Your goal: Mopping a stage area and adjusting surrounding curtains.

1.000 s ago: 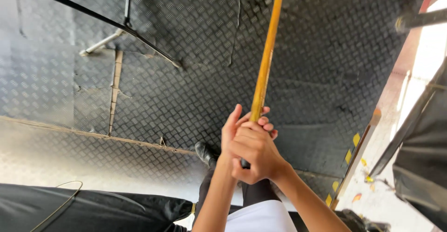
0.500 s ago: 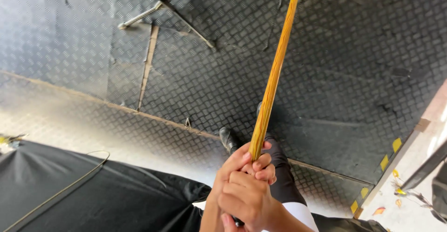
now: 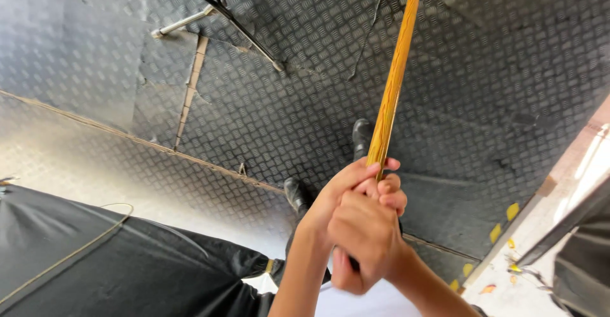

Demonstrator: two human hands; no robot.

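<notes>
A long yellow wooden pole (image 3: 394,82) slants from the top of the head view down to my hands at the lower middle. My left hand (image 3: 340,193) wraps around the pole's lower end, fingers curled over it. My right hand (image 3: 365,241) closes over the same end just below and in front of the left, so the two fists overlap. The pole's far end runs out of view at the top. Under my arms I see my two black shoes (image 3: 297,193) on the floor.
The floor is grey diamond-pattern metal plate (image 3: 286,113) with seams. A black sheet (image 3: 114,266) with a thin cord lies at lower left. A black rod and a pale metal bar (image 3: 184,21) cross the top left. Yellow scraps (image 3: 502,228) lie by a pale ledge at right.
The view has shifted, so my hands and the pole sit further right and lower in frame. Both hands keep the same grip on the pole's end; the second shoe now shows.
</notes>
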